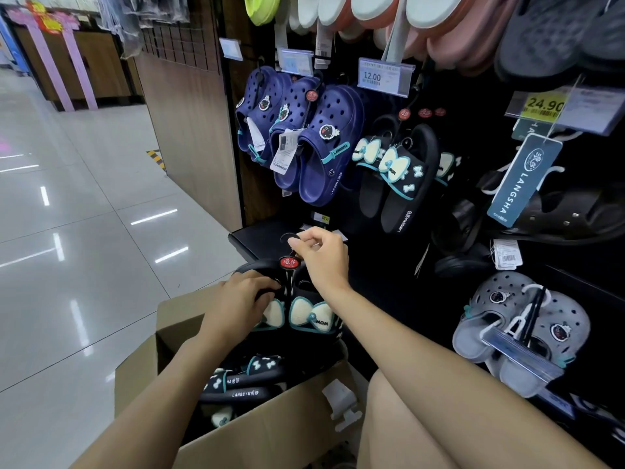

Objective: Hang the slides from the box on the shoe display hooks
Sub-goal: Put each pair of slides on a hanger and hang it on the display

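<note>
The right hand (pixel 323 257) pinches the hanger hook (pixel 287 236) of black LANGSHA slides (pixel 304 313), the left hand (pixel 241 301) grips their toe end above the box (pixel 270 431)

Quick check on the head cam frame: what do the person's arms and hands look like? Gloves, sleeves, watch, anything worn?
Both arms are bare from the frame's lower edge to the fingers: no sleeves show. The left hand and right hand have no gloves. No watch, bracelet or ring is visible on either wrist or on the fingers that show. Nails look short and unpainted. No markings, tape or cables on the forearms.
</note>
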Tool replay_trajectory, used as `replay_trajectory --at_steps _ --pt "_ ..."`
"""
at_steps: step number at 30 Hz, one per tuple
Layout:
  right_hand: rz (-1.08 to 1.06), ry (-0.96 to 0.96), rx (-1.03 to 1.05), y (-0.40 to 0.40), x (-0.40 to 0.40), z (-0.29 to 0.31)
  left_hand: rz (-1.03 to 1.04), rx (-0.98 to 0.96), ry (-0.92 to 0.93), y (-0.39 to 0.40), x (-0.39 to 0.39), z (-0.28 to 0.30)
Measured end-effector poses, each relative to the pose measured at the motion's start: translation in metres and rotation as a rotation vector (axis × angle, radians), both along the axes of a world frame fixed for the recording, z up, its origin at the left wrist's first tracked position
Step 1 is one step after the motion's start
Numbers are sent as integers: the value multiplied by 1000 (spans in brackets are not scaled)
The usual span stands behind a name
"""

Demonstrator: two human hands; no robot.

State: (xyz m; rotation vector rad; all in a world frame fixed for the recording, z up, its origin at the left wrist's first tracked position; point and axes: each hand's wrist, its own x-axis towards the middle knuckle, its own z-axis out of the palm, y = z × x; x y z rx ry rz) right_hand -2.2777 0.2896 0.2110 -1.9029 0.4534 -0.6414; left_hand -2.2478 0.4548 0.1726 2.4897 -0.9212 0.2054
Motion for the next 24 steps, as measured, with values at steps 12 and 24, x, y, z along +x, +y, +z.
replay_trajectory --at_steps 12,24 --pt "-21 -147 56 -19 -24 16 147 -242 -35 -6 -3 30" --pt "-144 -227 42 -85 -31 86 12 -353 -10 -63 13 87"
